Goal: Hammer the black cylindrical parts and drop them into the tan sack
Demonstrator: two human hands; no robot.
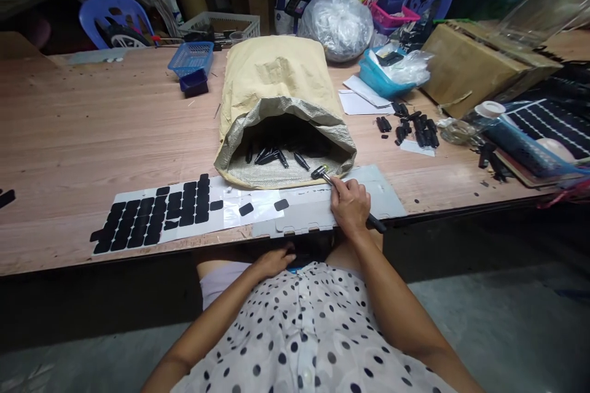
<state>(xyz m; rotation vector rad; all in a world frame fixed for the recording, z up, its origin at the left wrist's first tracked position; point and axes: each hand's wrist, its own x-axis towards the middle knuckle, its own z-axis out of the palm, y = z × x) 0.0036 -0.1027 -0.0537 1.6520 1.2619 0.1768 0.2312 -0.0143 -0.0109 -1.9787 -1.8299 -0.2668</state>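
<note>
My right hand [350,204] is wrapped round a small hammer [326,177] with a metal shaft and black grip. Its head rests by the lower lip of a large tan sack [279,67], which lies with its silvery mouth facing me. Several black, pointed pieces [268,156] lie inside the mouth. Below the table edge, my left hand [275,262] is over my lap, fingers slightly apart, with no object visible in it; the area beside it is dark. Under my right hand lies a grey board [378,187].
To the left lies a sheet of black rounded stickers [138,221], with a couple of loose ones on white paper. Black parts [424,129] are scattered at right, near a cardboard box [470,67] and a teal basket [391,77]. A blue basket [191,58] stands behind left.
</note>
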